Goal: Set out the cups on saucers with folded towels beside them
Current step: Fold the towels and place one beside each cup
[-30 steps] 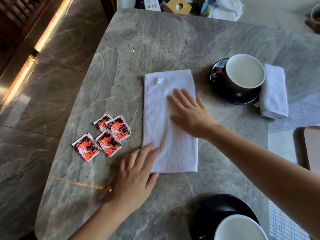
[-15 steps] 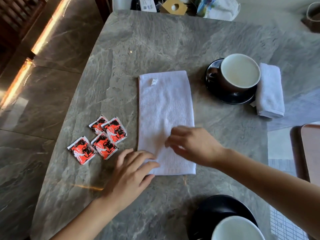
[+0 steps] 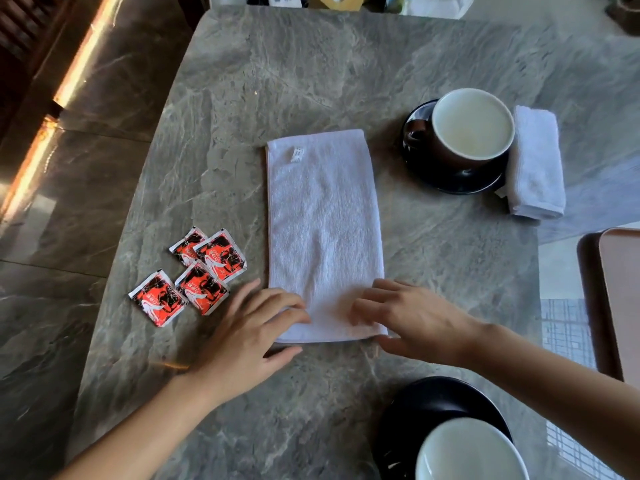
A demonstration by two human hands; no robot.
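Table (image 3: 311, 81); right hand (image 3: 415, 320) nearer towel (image 3: 322, 220) end

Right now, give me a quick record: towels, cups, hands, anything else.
flat towel: white, lying flat, centre
folded towel: against far saucer's right side
far cup: on far saucer
near cup: on near saucer, partly cropped
left hand: fingers on flat towel's near-left corner
right hand: fingers on its near-right corner
packets: four red, left of flat towel
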